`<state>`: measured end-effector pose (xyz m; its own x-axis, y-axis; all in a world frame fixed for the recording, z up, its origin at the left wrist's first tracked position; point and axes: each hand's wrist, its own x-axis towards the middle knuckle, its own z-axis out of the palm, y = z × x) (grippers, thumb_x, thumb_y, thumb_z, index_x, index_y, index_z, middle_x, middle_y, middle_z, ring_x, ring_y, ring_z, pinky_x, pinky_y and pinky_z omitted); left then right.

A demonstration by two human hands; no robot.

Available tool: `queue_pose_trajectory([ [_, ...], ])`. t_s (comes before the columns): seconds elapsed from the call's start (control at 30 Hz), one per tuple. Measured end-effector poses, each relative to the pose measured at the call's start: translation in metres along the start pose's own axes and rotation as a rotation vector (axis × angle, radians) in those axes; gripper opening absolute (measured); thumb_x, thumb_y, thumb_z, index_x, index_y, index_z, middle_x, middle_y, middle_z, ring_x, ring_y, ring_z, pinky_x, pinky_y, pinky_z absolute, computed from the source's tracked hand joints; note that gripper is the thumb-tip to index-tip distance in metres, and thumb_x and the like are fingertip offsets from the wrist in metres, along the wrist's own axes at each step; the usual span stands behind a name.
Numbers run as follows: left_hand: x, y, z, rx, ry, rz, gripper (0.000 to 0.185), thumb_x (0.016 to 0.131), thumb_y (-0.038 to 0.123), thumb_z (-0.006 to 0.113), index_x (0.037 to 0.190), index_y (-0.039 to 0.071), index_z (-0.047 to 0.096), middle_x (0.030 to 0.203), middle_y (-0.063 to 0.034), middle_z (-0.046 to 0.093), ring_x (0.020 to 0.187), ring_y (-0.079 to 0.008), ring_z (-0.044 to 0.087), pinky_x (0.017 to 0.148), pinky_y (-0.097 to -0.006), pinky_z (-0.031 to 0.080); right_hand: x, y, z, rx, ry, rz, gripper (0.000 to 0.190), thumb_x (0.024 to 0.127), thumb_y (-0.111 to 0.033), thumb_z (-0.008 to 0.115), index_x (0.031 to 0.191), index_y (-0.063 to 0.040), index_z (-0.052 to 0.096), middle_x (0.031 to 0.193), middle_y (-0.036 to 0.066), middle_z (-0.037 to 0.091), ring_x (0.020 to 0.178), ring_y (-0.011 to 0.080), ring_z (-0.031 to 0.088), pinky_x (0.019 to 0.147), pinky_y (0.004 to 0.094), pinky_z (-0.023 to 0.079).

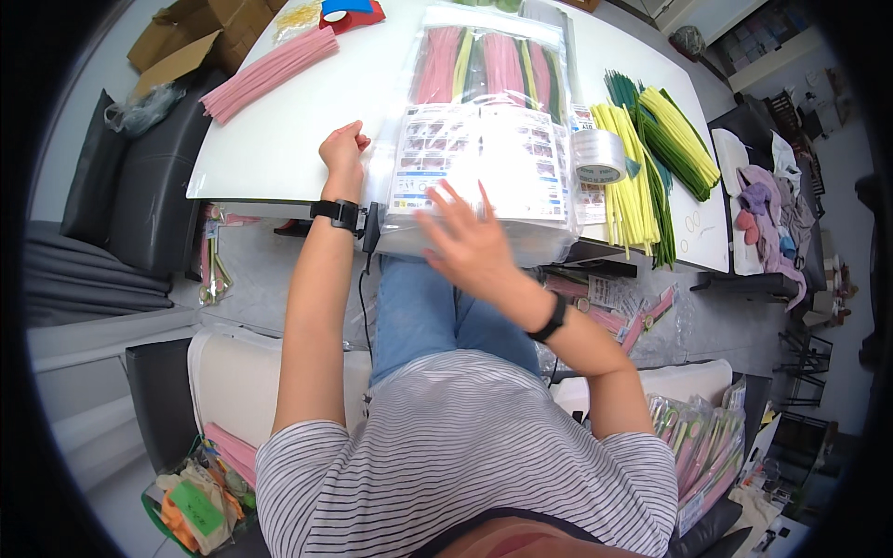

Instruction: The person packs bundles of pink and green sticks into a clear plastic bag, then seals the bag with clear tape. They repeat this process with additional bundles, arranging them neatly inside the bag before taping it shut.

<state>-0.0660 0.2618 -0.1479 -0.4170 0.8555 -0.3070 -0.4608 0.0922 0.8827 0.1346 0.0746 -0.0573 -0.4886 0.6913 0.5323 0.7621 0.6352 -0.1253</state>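
Observation:
A stack of clear plastic bags (481,63) lies at the table's near edge, with pink, yellow and green fuzzy stems and a printed instruction sheet (446,150) showing through the top one. My right hand (474,244), slightly blurred, is over the lower part of the bags with its fingers spread; whether it touches them is unclear. My left hand (345,146) is at the left side of the bags, fingers curled; nothing plain shows in it. A roll of clear tape (598,156) is right of the bags, beside yellow stems (621,188).
On the white table (279,157) are a bundle of pink stems (272,73), a red tape dispenser (352,15) and green stems (673,153). Filled bags (698,453) lie on the seat at the right. A black cable (363,307) hangs near my left forearm.

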Motion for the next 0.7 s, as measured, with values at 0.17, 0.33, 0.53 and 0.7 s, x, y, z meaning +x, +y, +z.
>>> queue_pose_trajectory([
  [0.17, -0.002, 0.008, 0.002, -0.004, -0.012, -0.009, 0.008, 0.078, 0.002, 0.065, 0.082, -0.004, 0.061, 0.065, -0.0066, 0.058, 0.052, -0.0143, 0.054, 0.052, -0.0256, 0.05, 0.016, -0.007, 0.05, -0.297, 0.17, -0.059, 0.022, 0.073, -0.01, 0.058, 0.094, -0.003, 0.06, 0.105, 0.015, 0.057, 0.105, 0.0288, 0.054, 0.091, 0.047, 0.041],
  [0.33, -0.01, 0.02, 0.014, -0.002, 0.003, -0.034, 0.006, 0.077, 0.0, 0.065, 0.08, -0.004, 0.061, 0.064, -0.0066, 0.057, 0.051, -0.014, 0.053, 0.051, -0.0259, 0.05, 0.02, 0.008, 0.046, -0.241, 0.311, -0.111, 0.012, 0.07, -0.008, 0.059, 0.082, -0.004, 0.057, 0.085, 0.009, 0.056, 0.082, 0.023, 0.054, 0.073, 0.0371, 0.042],
  [0.53, -0.019, 0.022, 0.037, -0.064, -0.005, -0.09, 0.005, 0.076, -0.003, 0.064, 0.075, -0.005, 0.059, 0.062, -0.0082, 0.055, 0.049, -0.0148, 0.051, 0.048, -0.0274, 0.051, 0.037, 0.012, 0.02, -0.225, 0.395, -0.085, 0.019, 0.064, -0.006, 0.063, 0.082, -0.007, 0.057, 0.081, 0.005, 0.055, 0.076, 0.0215, 0.055, 0.066, 0.0336, 0.041],
  [0.7, -0.01, -0.012, 0.053, -0.086, -0.034, -0.21, 0.008, 0.075, 0.001, 0.066, 0.076, -0.005, 0.061, 0.064, -0.0087, 0.058, 0.052, -0.0181, 0.055, 0.049, -0.0269, 0.046, 0.05, 0.015, 0.002, -0.193, 0.411, -0.092, 0.023, 0.059, -0.003, 0.065, 0.08, -0.007, 0.057, 0.078, 0.005, 0.056, 0.073, 0.0218, 0.055, 0.062, 0.0332, 0.041],
])
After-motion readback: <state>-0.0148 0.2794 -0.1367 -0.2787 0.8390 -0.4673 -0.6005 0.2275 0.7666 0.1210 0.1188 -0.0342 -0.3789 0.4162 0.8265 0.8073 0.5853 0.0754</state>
